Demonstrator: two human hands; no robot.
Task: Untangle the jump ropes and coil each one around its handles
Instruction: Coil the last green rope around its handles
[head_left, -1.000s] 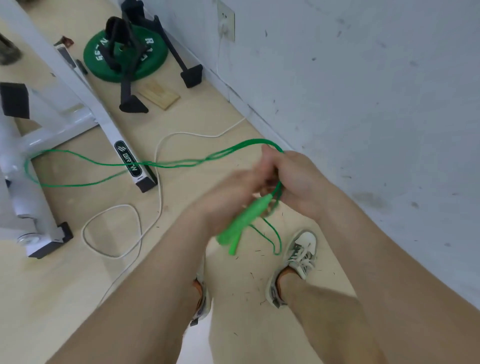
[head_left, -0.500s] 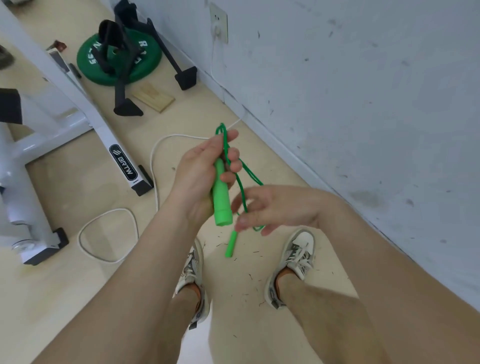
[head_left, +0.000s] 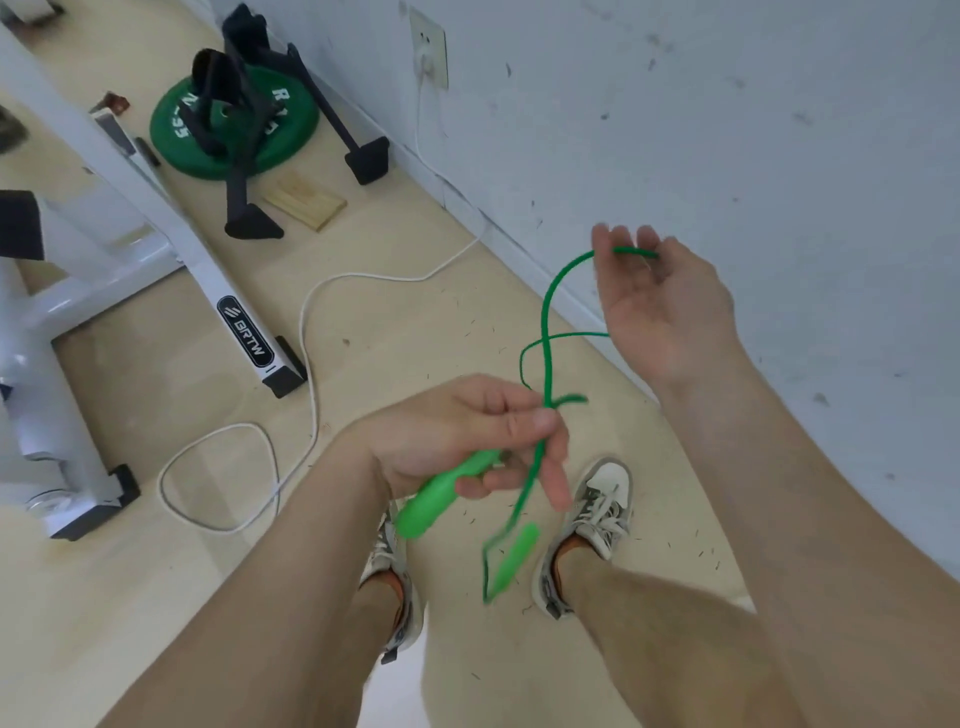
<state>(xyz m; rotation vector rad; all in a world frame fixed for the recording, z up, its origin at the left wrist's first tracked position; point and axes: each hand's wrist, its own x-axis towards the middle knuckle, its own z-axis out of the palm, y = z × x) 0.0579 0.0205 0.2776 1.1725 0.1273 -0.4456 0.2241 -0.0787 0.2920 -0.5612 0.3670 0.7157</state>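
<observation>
Rope (head_left: 544, 312) of green cord rises from the left hand (head_left: 457, 436), which clenches one green handle (head_left: 436, 501), toward 1 o'clock, where the right hand (head_left: 670, 312) pinches it in loosely curled fingers. Below the left hand, the second handle (head_left: 514, 558) dangles at 6 o'clock.

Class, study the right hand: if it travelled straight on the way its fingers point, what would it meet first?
Most likely the white wall: the right hand, holding the green rope, points its fingers toward it, though depth is unclear.
</observation>
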